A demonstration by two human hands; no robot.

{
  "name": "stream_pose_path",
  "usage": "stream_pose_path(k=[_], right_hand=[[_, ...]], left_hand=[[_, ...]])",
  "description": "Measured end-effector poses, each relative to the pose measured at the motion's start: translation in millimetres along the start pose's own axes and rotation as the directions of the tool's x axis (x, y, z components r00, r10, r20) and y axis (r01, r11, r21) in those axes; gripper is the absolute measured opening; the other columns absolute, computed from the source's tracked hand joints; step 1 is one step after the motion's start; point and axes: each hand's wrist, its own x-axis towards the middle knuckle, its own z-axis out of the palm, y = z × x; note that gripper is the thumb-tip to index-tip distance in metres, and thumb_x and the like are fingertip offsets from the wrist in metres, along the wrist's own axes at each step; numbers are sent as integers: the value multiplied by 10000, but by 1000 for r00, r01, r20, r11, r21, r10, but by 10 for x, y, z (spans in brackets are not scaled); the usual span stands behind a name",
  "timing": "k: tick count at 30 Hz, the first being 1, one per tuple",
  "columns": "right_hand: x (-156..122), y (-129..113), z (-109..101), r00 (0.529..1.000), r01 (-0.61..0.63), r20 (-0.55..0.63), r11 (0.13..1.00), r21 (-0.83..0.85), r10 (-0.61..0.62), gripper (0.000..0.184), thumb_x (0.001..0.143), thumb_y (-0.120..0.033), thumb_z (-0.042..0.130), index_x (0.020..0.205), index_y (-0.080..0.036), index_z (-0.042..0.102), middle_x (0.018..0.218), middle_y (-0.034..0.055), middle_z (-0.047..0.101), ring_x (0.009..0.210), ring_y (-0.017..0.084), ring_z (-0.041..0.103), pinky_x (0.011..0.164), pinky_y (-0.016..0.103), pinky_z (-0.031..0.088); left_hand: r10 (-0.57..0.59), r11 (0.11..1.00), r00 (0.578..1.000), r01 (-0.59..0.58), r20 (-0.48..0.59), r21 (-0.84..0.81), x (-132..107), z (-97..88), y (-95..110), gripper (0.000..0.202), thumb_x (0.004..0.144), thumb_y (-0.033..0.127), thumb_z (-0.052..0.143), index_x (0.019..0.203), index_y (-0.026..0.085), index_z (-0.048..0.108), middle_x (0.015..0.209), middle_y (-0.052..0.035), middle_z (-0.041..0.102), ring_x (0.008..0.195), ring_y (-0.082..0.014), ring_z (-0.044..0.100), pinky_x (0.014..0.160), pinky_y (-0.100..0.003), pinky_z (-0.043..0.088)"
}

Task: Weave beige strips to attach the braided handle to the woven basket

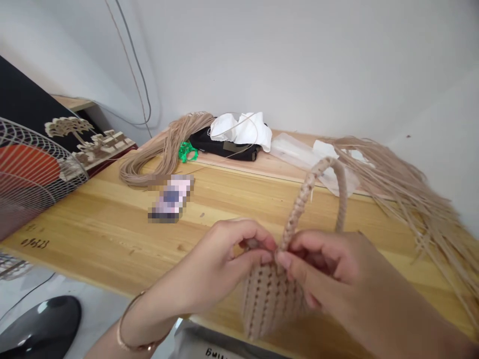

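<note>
A small beige woven basket bag point(267, 299) with a braided arched handle point(298, 209) is between my hands at the near side of the table. My left hand point(239, 254) pinches the rim from the left, thumb and forefinger closed close to the handle's base. From the right, my right hand point(329, 269) grips the rim at the foot of the handle, its thumb on the near face. The fingertips of both hands almost meet there. Part of the bag's right side is hidden behind my right hand.
Bundles of beige strands lie at the back left point(164, 154) and along the right point(404, 184). A blurred-out phone-like item point(172, 198), a green object point(187, 152), a black pouch point(224, 148) and white tissue point(243, 130) sit on the wooden table point(112, 224). A fan point(33, 169) stands left.
</note>
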Motion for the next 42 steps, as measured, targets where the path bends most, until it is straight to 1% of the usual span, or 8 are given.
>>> stream_pose_path(k=[2,5,9,15,22,33,37,42], right_hand=[[-9,6,65,978,-148,166,983,112,129,236,828,-318,507,621,-212,549,428,-42,493,377,84,424,372,192,292],[96,89,120,896,-332,365,927,177,252,275,843,-306,506,592,-193,497,391,-62,439,341,51,350,368,166,256],[286,219,151,851,-370,473,901,228,229,270,852,-226,478,586,-179,474,409,-83,407,339,29,305,365,153,216],[431,405,249,847,-338,491,920,199,205,127,834,-183,447,745,-168,538,605,-52,496,408,33,378,403,162,254],[427,516,376,869,-227,467,970,83,163,172,838,-150,417,751,-181,562,628,-37,527,485,70,439,452,186,328],[328,461,374,893,-97,424,986,-139,148,186,867,-240,450,724,-228,568,654,-39,593,592,115,495,519,238,316],[300,476,408,891,-64,443,993,-96,100,207,875,-211,426,691,-219,521,639,-42,569,589,109,491,515,236,307],[314,454,428,886,-56,464,995,79,13,183,857,-141,415,729,-218,520,671,-46,566,612,100,490,540,212,331]], left_hand=[[-133,974,982,154,132,-168,-80,-39,-49,109,772,81,578,747,174,629,691,22,617,656,-101,549,605,-191,433],[-287,859,921,370,264,-354,-95,-15,-236,107,729,52,581,713,150,620,638,23,604,588,-85,523,574,-190,414],[-390,828,898,439,205,-349,-60,53,-448,79,707,67,595,680,138,618,615,17,603,570,-89,514,559,-199,396],[-260,957,966,257,4,134,-144,52,-470,119,781,126,552,721,180,640,718,16,631,682,-117,557,624,-225,388],[-97,852,993,49,66,521,-273,41,-375,207,885,137,447,761,185,606,745,-4,572,728,-156,475,692,-307,325],[7,832,968,-144,249,536,-358,-115,-251,265,877,70,383,785,166,611,754,-13,576,743,-166,439,687,-312,331],[55,799,973,-177,223,574,-407,-99,-259,259,891,119,381,809,166,623,764,-22,590,718,-175,438,643,-311,344],[61,667,983,-169,173,725,-441,-4,-193,323,913,147,360,799,197,659,674,-15,584,676,-184,444,598,-308,362]])
